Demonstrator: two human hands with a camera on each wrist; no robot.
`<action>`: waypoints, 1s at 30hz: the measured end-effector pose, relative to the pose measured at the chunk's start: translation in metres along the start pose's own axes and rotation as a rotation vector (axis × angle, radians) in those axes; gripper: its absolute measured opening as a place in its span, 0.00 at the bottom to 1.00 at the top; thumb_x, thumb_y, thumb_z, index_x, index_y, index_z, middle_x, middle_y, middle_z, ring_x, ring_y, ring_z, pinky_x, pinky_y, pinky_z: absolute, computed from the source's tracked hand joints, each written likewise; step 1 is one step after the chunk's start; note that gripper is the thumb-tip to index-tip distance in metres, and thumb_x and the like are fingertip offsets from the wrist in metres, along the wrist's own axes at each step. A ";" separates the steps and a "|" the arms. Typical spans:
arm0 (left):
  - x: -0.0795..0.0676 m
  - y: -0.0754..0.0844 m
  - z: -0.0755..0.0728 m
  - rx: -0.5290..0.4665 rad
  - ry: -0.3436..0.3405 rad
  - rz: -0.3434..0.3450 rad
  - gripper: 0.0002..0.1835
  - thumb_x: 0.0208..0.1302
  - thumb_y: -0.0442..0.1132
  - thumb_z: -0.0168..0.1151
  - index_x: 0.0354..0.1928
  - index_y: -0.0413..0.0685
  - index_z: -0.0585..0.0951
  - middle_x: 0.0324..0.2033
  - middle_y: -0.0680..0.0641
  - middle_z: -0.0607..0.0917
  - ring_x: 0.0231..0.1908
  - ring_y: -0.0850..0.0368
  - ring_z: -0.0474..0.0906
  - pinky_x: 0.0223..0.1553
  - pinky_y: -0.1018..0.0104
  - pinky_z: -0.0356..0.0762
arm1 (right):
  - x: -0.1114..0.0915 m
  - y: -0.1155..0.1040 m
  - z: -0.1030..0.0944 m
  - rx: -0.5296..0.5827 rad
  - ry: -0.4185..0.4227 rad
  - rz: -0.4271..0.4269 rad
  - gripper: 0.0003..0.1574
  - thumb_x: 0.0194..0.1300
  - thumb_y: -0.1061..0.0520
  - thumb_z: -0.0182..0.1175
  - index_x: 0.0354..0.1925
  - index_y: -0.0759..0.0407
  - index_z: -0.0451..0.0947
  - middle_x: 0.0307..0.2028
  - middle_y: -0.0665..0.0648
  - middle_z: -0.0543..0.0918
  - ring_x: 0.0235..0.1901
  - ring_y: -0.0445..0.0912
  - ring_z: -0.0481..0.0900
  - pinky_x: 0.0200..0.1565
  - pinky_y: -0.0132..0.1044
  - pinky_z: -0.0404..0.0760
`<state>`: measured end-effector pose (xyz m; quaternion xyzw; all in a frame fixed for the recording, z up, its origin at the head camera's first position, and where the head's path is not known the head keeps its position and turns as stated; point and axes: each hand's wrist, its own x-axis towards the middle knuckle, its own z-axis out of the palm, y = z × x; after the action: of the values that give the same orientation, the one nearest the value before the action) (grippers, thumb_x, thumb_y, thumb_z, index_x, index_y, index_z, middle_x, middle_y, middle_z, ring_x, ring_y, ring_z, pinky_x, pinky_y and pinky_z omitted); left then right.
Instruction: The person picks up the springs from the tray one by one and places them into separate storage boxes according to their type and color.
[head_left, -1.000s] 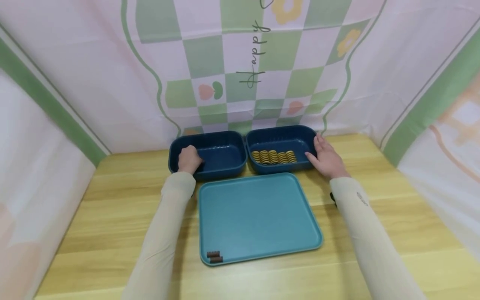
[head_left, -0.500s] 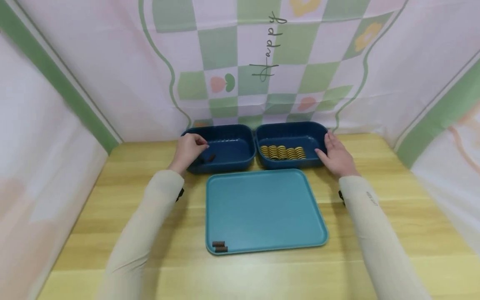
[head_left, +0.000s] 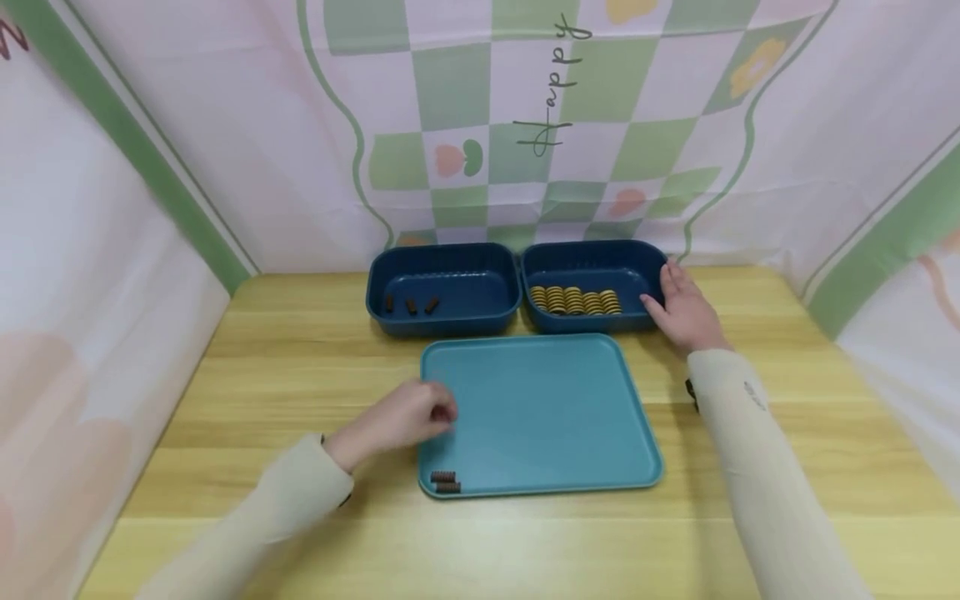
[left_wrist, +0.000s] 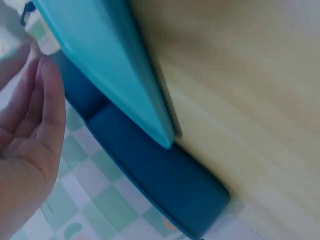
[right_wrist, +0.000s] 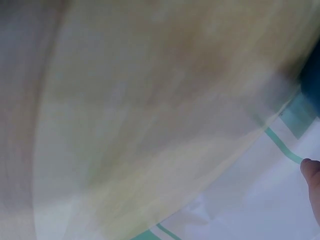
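Note:
My left hand is over the left edge of the teal tray, thumb and fingertips together in a pinch. The fingers hide the small piece between them, which came from the left bin. Two brown ridged cylinders lie side by side in the tray's near left corner. In the left blue bin are several more brown pieces. My right hand rests with straight fingers on the right end of the right blue bin. That bin holds rows of yellow-and-dark round pieces.
Both bins stand side by side at the back of the wooden table, against a checked cloth. The tray lies just in front of them. Cloth walls close off the sides.
My left hand has come out of the left bin and moved toward the tray's left edge, fingers pinched. The right hand has stayed on the right bin. The head view has shifted slightly.

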<state>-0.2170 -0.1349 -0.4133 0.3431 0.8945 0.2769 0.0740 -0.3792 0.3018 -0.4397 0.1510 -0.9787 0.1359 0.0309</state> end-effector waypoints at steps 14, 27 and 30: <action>-0.027 0.012 0.031 0.172 -0.138 0.063 0.05 0.55 0.31 0.67 0.26 0.48 0.81 0.25 0.56 0.78 0.26 0.67 0.71 0.28 0.76 0.72 | 0.002 0.003 0.001 0.011 0.018 0.005 0.50 0.73 0.36 0.33 0.69 0.76 0.36 0.71 0.72 0.37 0.71 0.62 0.35 0.68 0.53 0.39; -0.026 0.014 0.045 0.310 -0.089 0.081 0.05 0.53 0.29 0.66 0.26 0.46 0.81 0.23 0.55 0.77 0.26 0.64 0.73 0.27 0.75 0.73 | 0.002 0.002 0.003 0.015 0.035 -0.006 0.50 0.73 0.37 0.35 0.69 0.77 0.37 0.70 0.74 0.41 0.71 0.62 0.36 0.68 0.52 0.39; -0.024 0.015 0.047 0.317 -0.086 0.080 0.03 0.54 0.32 0.67 0.26 0.46 0.82 0.24 0.54 0.78 0.27 0.64 0.74 0.28 0.75 0.74 | 0.002 0.003 0.003 0.018 0.040 -0.008 0.50 0.73 0.36 0.34 0.69 0.77 0.38 0.70 0.74 0.41 0.71 0.62 0.36 0.69 0.52 0.39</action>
<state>-0.1749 -0.1209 -0.4454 0.3971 0.9087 0.1201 0.0459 -0.3820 0.3029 -0.4435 0.1523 -0.9760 0.1476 0.0496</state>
